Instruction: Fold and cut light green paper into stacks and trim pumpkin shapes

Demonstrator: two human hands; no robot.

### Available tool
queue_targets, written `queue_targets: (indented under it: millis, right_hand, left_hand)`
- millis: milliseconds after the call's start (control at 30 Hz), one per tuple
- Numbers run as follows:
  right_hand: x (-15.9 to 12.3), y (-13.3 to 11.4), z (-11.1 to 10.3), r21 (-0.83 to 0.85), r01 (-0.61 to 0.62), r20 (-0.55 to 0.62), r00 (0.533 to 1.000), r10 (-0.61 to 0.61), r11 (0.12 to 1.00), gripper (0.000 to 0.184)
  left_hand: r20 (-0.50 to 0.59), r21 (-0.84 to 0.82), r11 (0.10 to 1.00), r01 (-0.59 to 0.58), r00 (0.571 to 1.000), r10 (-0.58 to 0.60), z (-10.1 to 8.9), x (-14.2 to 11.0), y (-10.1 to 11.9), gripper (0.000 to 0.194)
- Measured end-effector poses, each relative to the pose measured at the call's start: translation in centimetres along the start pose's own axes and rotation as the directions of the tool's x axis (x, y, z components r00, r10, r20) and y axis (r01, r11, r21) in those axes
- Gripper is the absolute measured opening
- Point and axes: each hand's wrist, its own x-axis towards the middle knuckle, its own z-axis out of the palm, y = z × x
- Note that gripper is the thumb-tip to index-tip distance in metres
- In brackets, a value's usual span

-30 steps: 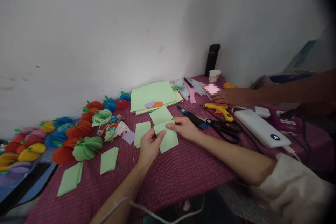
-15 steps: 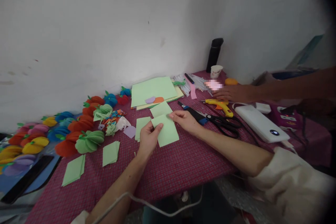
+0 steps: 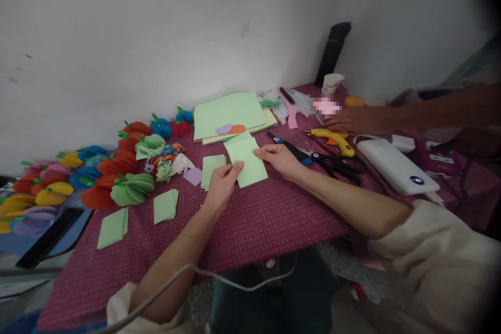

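Observation:
In the head view my left hand (image 3: 224, 183) pinches the left edge of a light green paper square (image 3: 251, 164), thumb on top. At the square's upper right edge, my right hand (image 3: 279, 159) grips it between thumb and fingers. Behind it, more green paper (image 3: 238, 138) shows, partly covered; I cannot tell whether it is held too. To the left of my left hand lies a small stack of green squares (image 3: 211, 167), partly hidden. Two other small stacks of green paper (image 3: 165, 205) and green squares (image 3: 112, 227) rest farther left.
Colourful paper pumpkins (image 3: 133, 188) crowd the table's left side. Large green sheets (image 3: 230, 115) lie near the wall. Black scissors (image 3: 336, 163), a yellow glue gun (image 3: 332, 138) and a white power bank (image 3: 397, 166) lie right. Another person's hand (image 3: 348, 119) rests beyond them.
The front green square has turned a little and sits more squarely over the paper behind it. My right hand has shifted down along its edge. The camera view has tilted slightly.

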Motion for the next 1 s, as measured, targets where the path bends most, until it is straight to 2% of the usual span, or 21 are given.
queue_targets:
  millis: [267, 400, 600, 800, 900, 1000]
  right_hand:
    - [-0.2, 0.2, 0.2, 0.048, -0.045, 0.048, 0.998, 0.043, 0.998, 0.027]
    - [-0.3, 0.3, 0.3, 0.007, -0.081, 0.131, 0.988, 0.080, 0.997, 0.027]
    - [-0.2, 0.6, 0.1, -0.196, 0.041, 0.113, 0.993, -0.019, 0.980, 0.029]
    - [-0.1, 0.2, -0.2, -0.256, 0.034, 0.193, 0.981, 0.017, 0.966, 0.032]
    - [0.0, 0.0, -0.3, -0.309, 0.036, 0.179, 0.984, 0.021, 0.950, 0.032]
    - [0.0, 0.3, -0.3, -0.288, 0.004, 0.188, 0.981, 0.053, 0.958, 0.029]
  left_hand:
    - [0.060, -0.064, 0.997, 0.042, 0.997, -0.038, 0.0, 0.1, -0.1, 0.040]
    - [0.002, -0.055, 0.999, -0.001, 1.000, 0.001, -0.3, 0.3, -0.2, 0.040]
    - [-0.048, 0.031, 0.999, -0.014, 0.999, 0.015, -0.8, 0.6, -0.5, 0.043]
    - [-0.103, 0.123, 0.991, -0.057, 0.992, 0.070, -1.1, 0.7, -0.5, 0.040]
    - [-0.115, 0.166, 0.984, -0.058, 0.990, 0.078, -1.2, 0.7, -0.3, 0.040]
    - [-0.152, 0.172, 0.983, -0.057, 0.985, 0.084, -1.2, 0.7, -0.2, 0.037]
